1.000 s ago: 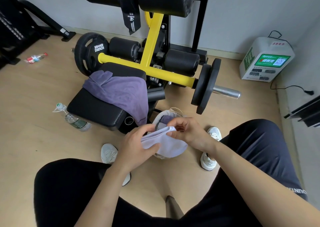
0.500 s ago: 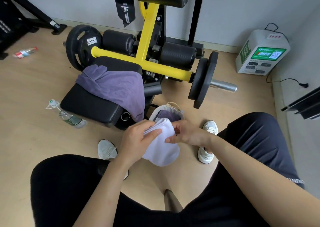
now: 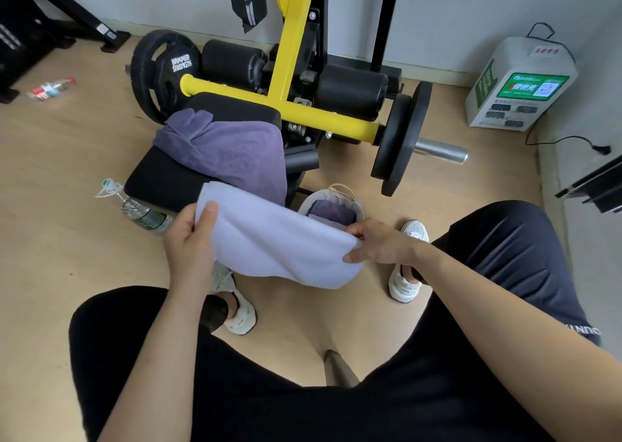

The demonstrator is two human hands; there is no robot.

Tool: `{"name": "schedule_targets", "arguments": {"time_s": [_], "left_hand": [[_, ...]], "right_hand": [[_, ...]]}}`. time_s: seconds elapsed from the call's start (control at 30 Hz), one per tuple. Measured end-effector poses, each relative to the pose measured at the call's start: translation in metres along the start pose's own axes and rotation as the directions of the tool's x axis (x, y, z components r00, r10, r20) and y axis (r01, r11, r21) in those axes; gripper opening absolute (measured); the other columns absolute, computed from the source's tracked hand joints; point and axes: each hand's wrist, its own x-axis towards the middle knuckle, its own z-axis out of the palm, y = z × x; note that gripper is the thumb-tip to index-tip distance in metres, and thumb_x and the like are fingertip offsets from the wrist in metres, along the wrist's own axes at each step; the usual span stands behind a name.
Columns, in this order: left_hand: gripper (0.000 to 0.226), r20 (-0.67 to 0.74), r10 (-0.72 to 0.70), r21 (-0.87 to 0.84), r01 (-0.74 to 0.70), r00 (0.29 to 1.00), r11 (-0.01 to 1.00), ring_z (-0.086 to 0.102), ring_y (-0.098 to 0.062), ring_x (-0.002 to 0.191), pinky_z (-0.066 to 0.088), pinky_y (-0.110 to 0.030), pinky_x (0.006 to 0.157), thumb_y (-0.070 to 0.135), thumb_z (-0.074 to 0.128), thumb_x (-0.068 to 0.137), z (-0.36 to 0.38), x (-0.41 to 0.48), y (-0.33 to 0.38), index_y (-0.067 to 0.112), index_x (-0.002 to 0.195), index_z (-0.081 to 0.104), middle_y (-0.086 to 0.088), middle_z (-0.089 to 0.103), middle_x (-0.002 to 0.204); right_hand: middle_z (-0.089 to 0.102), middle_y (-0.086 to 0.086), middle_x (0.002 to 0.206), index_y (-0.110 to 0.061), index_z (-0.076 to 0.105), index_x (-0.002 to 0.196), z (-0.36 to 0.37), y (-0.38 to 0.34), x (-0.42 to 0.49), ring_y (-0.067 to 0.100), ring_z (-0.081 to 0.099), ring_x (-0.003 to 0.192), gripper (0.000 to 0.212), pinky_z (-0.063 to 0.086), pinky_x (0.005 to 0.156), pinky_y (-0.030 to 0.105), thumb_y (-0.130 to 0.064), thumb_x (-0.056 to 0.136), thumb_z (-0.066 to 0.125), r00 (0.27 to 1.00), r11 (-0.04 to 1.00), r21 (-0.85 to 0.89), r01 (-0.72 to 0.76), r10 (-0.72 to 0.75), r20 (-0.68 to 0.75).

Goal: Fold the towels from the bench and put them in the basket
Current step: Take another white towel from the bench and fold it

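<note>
A pale lilac towel (image 3: 279,239) hangs stretched between my hands above the floor. My left hand (image 3: 190,236) grips its left end with the thumb on top. My right hand (image 3: 377,244) pinches its right end. Behind the towel stands a small light fabric basket (image 3: 351,201) with a purple towel (image 3: 331,211) inside; the stretched towel hides its front. A larger purple towel (image 3: 229,152) lies crumpled over the black padded bench (image 3: 165,180).
The yellow-framed weight machine (image 3: 292,71) with black plates stands behind the bench. A plastic bottle (image 3: 141,214) lies on the wooden floor by the bench, another bottle (image 3: 50,88) at far left. A white charging box (image 3: 520,83) sits at the right wall. My shoes flank the basket.
My hands have moved apart and the lilac towel, bunched between them before, is now spread out wide. The view has shifted closer and lower.
</note>
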Motion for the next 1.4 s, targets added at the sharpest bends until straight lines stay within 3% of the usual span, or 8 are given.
{"name": "schedule_targets", "arguments": {"time_s": [0.37,0.5,0.73,0.9,1.0,1.13,1.3,1.4], "left_hand": [[0.015,-0.136,-0.353,-0.191,0.325,0.926,0.926,0.066,-0.017,0.084,0.054,-0.029,0.073,0.029,0.068,0.098,-0.008,0.011,-0.027,0.021,0.086,0.071,0.004,0.07,0.09],[0.018,-0.121,-0.392,-0.161,0.372,0.912,0.914,0.065,-0.02,0.082,0.054,-0.03,0.073,0.028,0.068,0.098,-0.003,0.011,-0.029,0.02,0.082,0.068,0.001,0.068,0.089],[0.02,-0.096,-0.449,-0.131,0.436,0.888,0.891,0.066,-0.022,0.084,0.055,-0.032,0.075,0.032,0.068,0.098,-0.002,0.008,-0.032,0.018,0.084,0.068,0.0,0.069,0.092],[0.019,-0.09,-0.446,-0.153,0.43,0.89,0.89,0.067,-0.02,0.082,0.053,-0.03,0.07,0.03,0.067,0.099,-0.001,0.006,-0.029,0.012,0.099,0.069,-0.002,0.07,0.094],[0.021,-0.082,-0.444,-0.151,0.43,0.892,0.89,0.068,-0.02,0.084,0.054,-0.031,0.072,0.031,0.067,0.099,-0.001,0.005,-0.03,0.01,0.103,0.069,-0.002,0.071,0.096],[0.019,-0.077,-0.452,-0.145,0.438,0.889,0.887,0.067,-0.02,0.083,0.054,-0.031,0.074,0.031,0.067,0.099,-0.002,0.006,-0.033,0.012,0.099,0.07,-0.003,0.071,0.097],[0.022,-0.066,-0.446,-0.157,0.432,0.893,0.888,0.068,-0.021,0.086,0.054,-0.031,0.074,0.03,0.066,0.1,-0.002,0.007,-0.032,0.01,0.106,0.07,-0.003,0.072,0.099],[0.016,-0.039,-0.416,-0.138,0.408,0.909,0.903,0.069,-0.023,0.087,0.056,-0.036,0.08,0.029,0.065,0.1,-0.002,0.005,-0.028,0.015,0.097,0.072,-0.003,0.073,0.097]], "right_hand": [[0.062,0.022,0.096,-0.017,0.067,0.112,-0.022,-0.023,-0.016,0.018,0.059,0.087,0.029,0.046,0.082,0.036,-0.007,0.086,0.076,0.94,0.837,0.477,0.268,-0.118,-0.321],[0.061,0.012,0.092,-0.003,0.061,0.104,-0.027,-0.027,-0.021,0.022,0.059,0.087,0.018,0.047,0.078,0.04,0.001,0.089,0.07,0.94,0.824,0.498,0.269,-0.112,-0.321],[0.039,0.004,0.069,-0.018,0.04,0.075,-0.03,-0.028,-0.02,0.015,0.039,0.062,0.037,0.035,0.056,0.028,0.001,0.088,0.069,0.885,0.81,0.498,0.308,-0.051,-0.464],[0.055,0.012,0.081,-0.019,0.061,0.116,-0.031,-0.03,-0.022,0.022,0.055,0.076,0.032,0.047,0.067,0.033,0.001,0.091,0.067,0.904,0.829,0.47,0.303,-0.094,-0.417],[0.057,0.003,0.078,-0.006,0.056,0.095,-0.031,-0.032,-0.024,0.015,0.057,0.071,0.012,0.046,0.061,0.026,0.001,0.093,0.064,0.89,0.842,0.433,0.322,-0.113,-0.442],[0.039,0.0,0.063,-0.013,0.044,0.08,-0.031,-0.031,-0.021,0.011,0.038,0.055,0.028,0.036,0.054,0.024,0.003,0.093,0.062,0.872,0.831,0.457,0.317,-0.066,-0.486],[0.055,0.0,0.065,-0.016,0.055,0.123,-0.031,-0.028,-0.018,0.013,0.055,0.066,0.033,0.049,0.067,0.029,0.002,0.095,0.06,0.905,0.767,0.579,0.276,-0.004,-0.425],[0.072,0.002,0.084,-0.012,0.064,0.118,-0.03,-0.025,-0.015,0.016,0.068,0.08,0.024,0.057,0.073,0.033,-0.003,0.095,0.063,0.901,0.787,0.584,0.199,0.088,-0.425]]}}
